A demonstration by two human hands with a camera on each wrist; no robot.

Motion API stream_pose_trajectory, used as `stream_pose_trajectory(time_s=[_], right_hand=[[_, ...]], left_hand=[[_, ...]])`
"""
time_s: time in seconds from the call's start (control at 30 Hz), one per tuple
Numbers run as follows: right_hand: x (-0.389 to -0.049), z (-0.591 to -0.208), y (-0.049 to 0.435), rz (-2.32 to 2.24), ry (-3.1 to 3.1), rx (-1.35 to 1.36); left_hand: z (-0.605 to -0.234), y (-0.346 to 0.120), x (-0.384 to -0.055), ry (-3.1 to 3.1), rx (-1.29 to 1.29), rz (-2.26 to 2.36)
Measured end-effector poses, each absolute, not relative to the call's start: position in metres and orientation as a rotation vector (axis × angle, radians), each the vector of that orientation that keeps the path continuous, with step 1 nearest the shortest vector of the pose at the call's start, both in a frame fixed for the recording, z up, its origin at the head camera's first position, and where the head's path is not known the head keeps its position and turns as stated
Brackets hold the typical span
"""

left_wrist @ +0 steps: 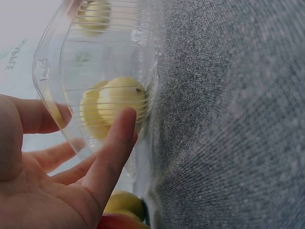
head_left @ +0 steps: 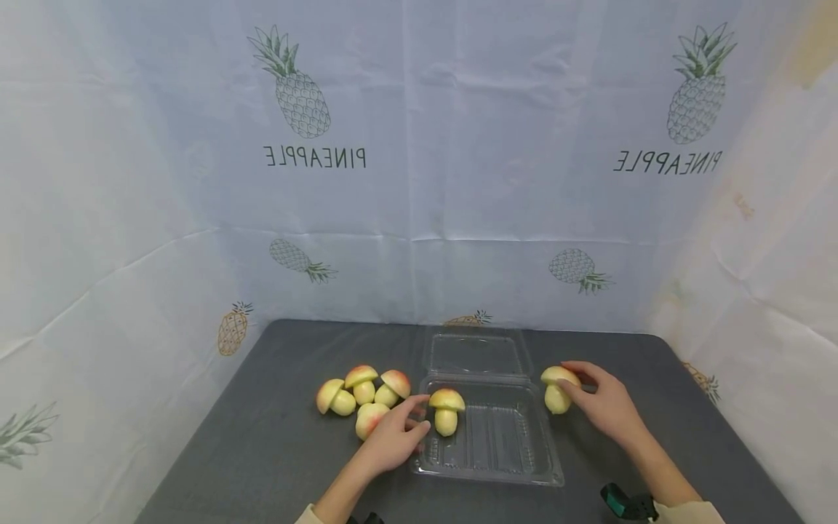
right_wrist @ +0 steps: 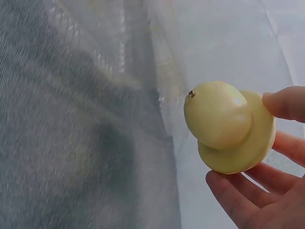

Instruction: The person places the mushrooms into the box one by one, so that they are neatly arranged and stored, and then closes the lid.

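- Six mushroom-shaped pieces, pale yellow with red-blushed caps, are counted: four in a cluster (head_left: pixel 358 397) left of centre in the head frame, one inside the container, one in hand.
- At right of centre, the right hand (head_left: pixel 601 400) pinches a single held piece (head_left: pixel 558 397) by its cap, thumb against fingers, the rounded stem end pointing down toward the bottom of the frame.
- Near the lower centre, the left hand (head_left: pixel 393 439) has its fingers spread at the container's left rim; whether they press on the plastic, one cannot tell.
- One boxed piece (head_left: pixel 447 413) stands, cap uppermost in the frame, at the left side of one clear container (head_left: pixel 546 477); its single lid (head_left: pixel 481 355) lies folded back above it.
- The left hand partly covers the lowest clustered piece and the container's left edge; in the left wrist view, the ribbed clear wall comes between the camera and the boxed piece.
- A dark table (head_left: pixel 216 451) fills the lower frame beneath a pale curtain (head_left: pixel 471 196) with pineapple prints and two mirrored "PINEAPPLE" words, upper left and upper right.
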State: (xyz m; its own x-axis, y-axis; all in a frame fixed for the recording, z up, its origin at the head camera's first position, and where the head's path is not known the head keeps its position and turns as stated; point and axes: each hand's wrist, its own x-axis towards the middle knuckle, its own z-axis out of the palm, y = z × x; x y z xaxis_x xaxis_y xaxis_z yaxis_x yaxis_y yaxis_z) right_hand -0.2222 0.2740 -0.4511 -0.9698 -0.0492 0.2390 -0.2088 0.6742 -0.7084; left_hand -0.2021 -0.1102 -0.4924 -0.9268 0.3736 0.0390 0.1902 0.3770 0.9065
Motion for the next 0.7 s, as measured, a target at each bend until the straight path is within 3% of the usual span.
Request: stream_pose_trajectory(time_s=[0.7], right_hand=[[-0.214,-0.442,0.228,1.335,-2.606,0.356]], left_hand=[[-0.496,-0.110,-0.204,2.487,0.508,1.571]])
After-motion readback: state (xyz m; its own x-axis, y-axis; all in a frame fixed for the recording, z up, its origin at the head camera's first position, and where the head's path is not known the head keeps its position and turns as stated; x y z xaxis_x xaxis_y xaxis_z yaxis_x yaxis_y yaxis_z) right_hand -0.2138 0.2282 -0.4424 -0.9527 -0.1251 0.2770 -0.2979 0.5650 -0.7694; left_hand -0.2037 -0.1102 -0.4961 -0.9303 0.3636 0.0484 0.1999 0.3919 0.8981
